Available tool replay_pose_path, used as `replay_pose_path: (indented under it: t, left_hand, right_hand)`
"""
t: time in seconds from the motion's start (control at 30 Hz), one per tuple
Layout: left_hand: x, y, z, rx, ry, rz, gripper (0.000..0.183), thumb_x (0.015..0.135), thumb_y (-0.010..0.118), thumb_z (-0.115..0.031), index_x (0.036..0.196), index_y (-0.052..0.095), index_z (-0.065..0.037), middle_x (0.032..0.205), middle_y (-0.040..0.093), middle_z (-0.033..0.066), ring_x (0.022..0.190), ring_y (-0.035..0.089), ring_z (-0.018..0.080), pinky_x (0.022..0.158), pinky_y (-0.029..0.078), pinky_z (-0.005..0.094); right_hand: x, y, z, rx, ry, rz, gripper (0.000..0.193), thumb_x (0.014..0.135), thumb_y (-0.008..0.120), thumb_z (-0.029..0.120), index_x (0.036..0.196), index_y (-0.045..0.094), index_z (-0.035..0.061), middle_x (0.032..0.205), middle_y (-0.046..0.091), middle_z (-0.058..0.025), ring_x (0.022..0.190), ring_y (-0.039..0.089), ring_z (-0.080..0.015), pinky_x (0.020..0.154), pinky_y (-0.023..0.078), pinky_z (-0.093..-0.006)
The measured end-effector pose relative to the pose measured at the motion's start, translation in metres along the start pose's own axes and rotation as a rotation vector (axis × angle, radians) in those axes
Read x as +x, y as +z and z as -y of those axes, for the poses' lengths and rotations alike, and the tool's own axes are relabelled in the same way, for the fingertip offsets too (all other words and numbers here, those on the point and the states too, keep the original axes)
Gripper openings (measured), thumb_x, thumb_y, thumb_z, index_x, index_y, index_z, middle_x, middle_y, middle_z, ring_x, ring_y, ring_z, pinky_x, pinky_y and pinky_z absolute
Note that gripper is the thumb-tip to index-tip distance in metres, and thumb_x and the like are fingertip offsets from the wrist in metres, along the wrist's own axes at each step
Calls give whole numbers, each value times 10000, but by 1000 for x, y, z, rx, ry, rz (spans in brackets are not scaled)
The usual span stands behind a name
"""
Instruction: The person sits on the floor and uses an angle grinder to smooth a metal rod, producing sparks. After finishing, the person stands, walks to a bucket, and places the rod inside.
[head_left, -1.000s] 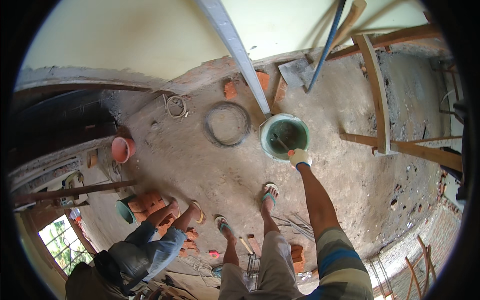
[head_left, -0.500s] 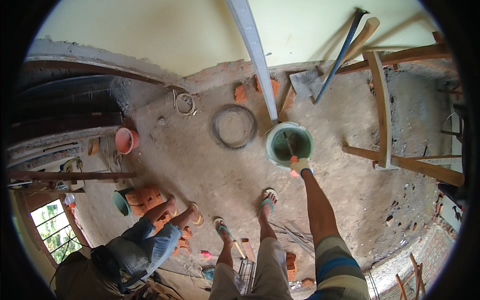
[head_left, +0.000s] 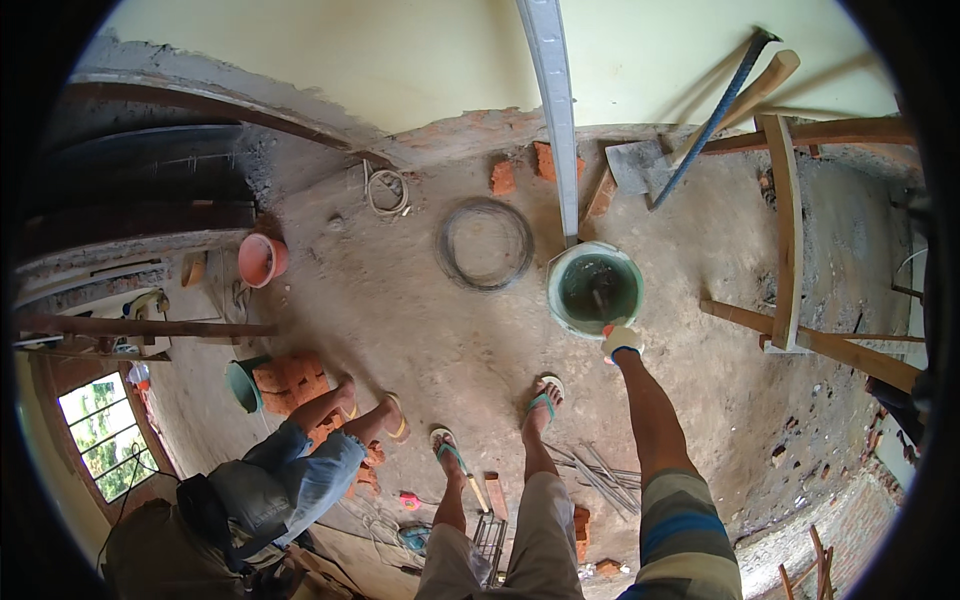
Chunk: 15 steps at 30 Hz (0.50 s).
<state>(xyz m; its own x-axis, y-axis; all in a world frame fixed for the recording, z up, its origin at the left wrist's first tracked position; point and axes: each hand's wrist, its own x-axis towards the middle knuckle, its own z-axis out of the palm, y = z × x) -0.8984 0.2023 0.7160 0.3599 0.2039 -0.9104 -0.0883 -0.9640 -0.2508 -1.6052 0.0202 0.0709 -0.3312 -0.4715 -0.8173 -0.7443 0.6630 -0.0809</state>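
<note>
My right hand [head_left: 622, 341], in a pale work glove, is closed around the red handle of a long narrow tool at the near rim of a green bucket [head_left: 562, 312]. The tool's far end [head_left: 600, 298] dips into the murky greenish-grey contents, so its kind cannot be made out. My right forearm reaches up from the lower edge in a striped sleeve. My left hand is outside the picture. Both my feet, in sandals, stand on the floor short of the bucket.
A wire coil [head_left: 442, 246] lies left of the bucket, and a metal post [head_left: 556, 110] rises behind it. A shovel [head_left: 636, 168] leans at the wall. Wooden timbers [head_left: 788, 240] stand right. Another person [head_left: 325, 480] is at left near stacked bricks [head_left: 290, 380] and a pink bucket [head_left: 262, 260].
The view has shifted, so the surroundings sit further right. My right hand stays on the red handle at the bucket's near rim; the tool now reaches less far across the bucket.
</note>
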Motion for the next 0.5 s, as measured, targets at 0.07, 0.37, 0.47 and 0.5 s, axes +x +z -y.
replay_pose_path:
  t: [0.07, 0.37, 0.47, 0.5]
  left_hand:
    - [4, 0, 2, 20, 45, -5, 466, 1123, 591, -438, 1322, 720, -37, 1141, 750, 125, 1034, 725, 218, 935, 586, 389]
    - [16, 98, -152, 534, 752, -130, 413, 1113, 555, -342, 1197, 734, 20, 1070, 743, 134, 945, 717, 210, 892, 572, 358]
    - [-17, 158, -217, 533, 875, -54, 386, 1120, 558, -304, 1172, 720, 44, 993, 682, 100, 902, 673, 181, 869, 551, 348]
    - [-26, 173, -230, 628, 1088, -43, 346, 1126, 523, -225, 1290, 718, 8, 1192, 749, 198, 1062, 733, 303, 946, 568, 383]
  right_hand:
    - [-8, -7, -3, 83, 15, 10, 351, 1012, 601, 410, 1120, 822, 159, 1139, 816, -192, 1119, 776, -404, 943, 606, -531]
    - [-199, -65, -10, 1168, -77, 219, 370, 981, 752, 217, 1296, 762, 23, 967, 731, 0, 843, 664, -129, 808, 563, -309]
    - [-290, -117, 5, 1257, -304, 332, 518, 978, 769, 117, 1474, 662, 17, 1163, 722, -21, 1028, 671, -134, 899, 569, -305]
    - [-318, -134, 14, 1380, -356, 433, 547, 982, 759, 95, 1511, 638, 26, 1200, 706, -16, 1068, 662, -132, 929, 566, -307]
